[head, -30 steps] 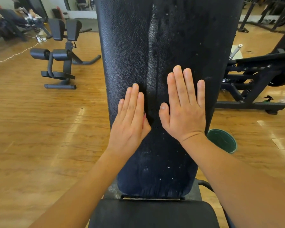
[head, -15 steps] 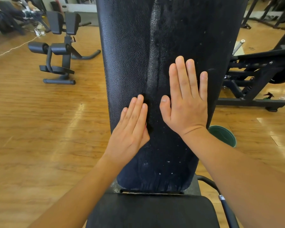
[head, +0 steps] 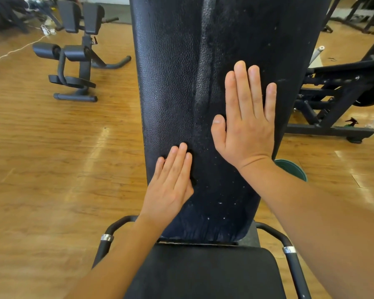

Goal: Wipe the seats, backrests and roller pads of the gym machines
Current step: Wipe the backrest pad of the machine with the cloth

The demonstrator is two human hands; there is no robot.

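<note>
A long black padded backrest [head: 173, 83] runs up the middle of the head view, its surface wet and speckled with a pale streak down the centre. Below it lies the black seat pad [head: 203, 275]. My left hand [head: 171, 184] presses flat on the lower left of the backrest, fingers straight and together; a small dark fold shows at its fingertips and thumb, perhaps a cloth, too dark to tell. My right hand [head: 246, 117] lies flat higher up on the right half, fingers straight and slightly spread, holding nothing.
The bench's black handle bars [head: 289, 251] flank the seat. A green bucket [head: 294, 169] stands on the wooden floor to the right of the backrest. A black roller-pad machine [head: 73, 59] stands at the back left, another machine frame [head: 333, 93] at the right.
My left hand has slid down the backrest toward the seat. My right hand has stayed high on the pad, and the view has dipped, showing more of the seat and handles.
</note>
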